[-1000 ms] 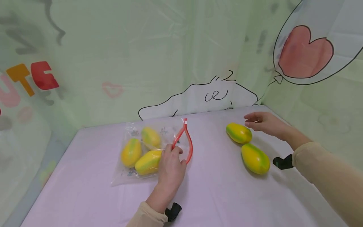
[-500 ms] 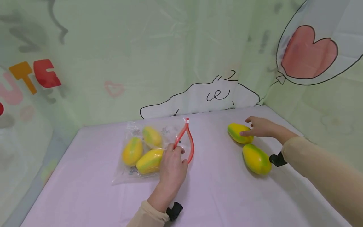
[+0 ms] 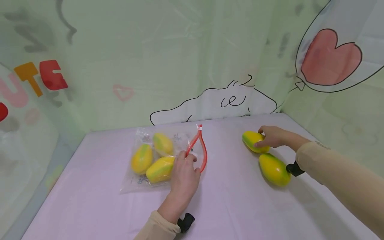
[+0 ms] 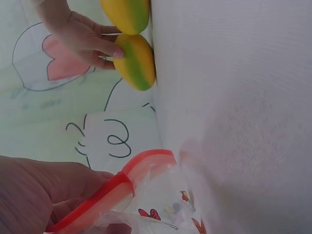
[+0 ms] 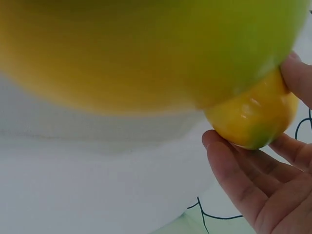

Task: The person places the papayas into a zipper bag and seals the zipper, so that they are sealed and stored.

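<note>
In the head view, my left hand (image 3: 185,176) holds the near side of the mouth of a clear zip bag (image 3: 127,181). Its red zip strip (image 4: 105,197) lies against the fingers in the left wrist view, and the mouth gapes. Three yellow-green papayas (image 3: 142,159) lie inside the bag. On the right, my right hand (image 3: 274,136) has its thumb and fingers around the farther loose papaya (image 3: 251,141), which rests on the table. A second loose papaya (image 3: 274,170) lies just nearer, below the wrist; it looms large in the right wrist view.
A pale lilac cloth covers the table (image 3: 228,206). Green printed sheeting (image 3: 168,60) stands behind and at both sides, with a balloon drawing at the right. A black wrist strap piece (image 3: 295,169) sits close to the nearer loose papaya.
My right hand has come down and closed its thumb and fingers around the farther papaya. My left hand keeps its hold on the bag. The whole view has shifted slightly.
</note>
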Demonstrator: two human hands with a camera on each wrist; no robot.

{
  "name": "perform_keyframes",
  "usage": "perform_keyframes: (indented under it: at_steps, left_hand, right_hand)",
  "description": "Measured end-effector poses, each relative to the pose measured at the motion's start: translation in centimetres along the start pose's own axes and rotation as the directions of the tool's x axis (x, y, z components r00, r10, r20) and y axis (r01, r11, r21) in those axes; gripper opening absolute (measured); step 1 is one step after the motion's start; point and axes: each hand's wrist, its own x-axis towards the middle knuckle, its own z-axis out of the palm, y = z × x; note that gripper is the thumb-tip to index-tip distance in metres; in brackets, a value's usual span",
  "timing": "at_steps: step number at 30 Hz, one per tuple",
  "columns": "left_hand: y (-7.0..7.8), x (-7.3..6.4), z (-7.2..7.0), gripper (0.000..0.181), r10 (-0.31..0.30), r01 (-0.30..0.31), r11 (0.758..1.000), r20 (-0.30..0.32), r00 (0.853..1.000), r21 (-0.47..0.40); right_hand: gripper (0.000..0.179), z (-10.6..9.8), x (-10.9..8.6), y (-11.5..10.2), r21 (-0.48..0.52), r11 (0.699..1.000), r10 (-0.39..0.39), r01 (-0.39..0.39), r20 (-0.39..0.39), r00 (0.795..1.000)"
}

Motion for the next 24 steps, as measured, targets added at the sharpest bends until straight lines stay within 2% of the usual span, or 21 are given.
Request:
perform_keyframes:
  at_steps: [9, 16, 24]
  left_hand:
    - [0.1, 0.0, 0.1, 0.025, -0.002, 0.003, 1.000, 0.008, 1.000, -0.011]
    - [0.2, -0.1, -0.1, 0.025, -0.004, 0.004, 1.000, 0.001, 1.000, -0.004]
    - [0.2, -0.2, -0.1, 0.024, 0.015, -0.015, 1.000, -0.019, 1.000, -0.002]
  right_hand:
    - [0.076, -0.8, -1.6, 0.2, 0.009, 0.997, -0.077, 0.078, -0.106, 0.991]
    - [0.069, -2.0, -3.4, -0.3, 0.037, 0.987, -0.147, 0.156, -0.187, 0.971]
    - [0.063, -2.9, -4.6, -0.8, 0.124, 0.960, -0.219, 0.251, -0.226, 0.949]
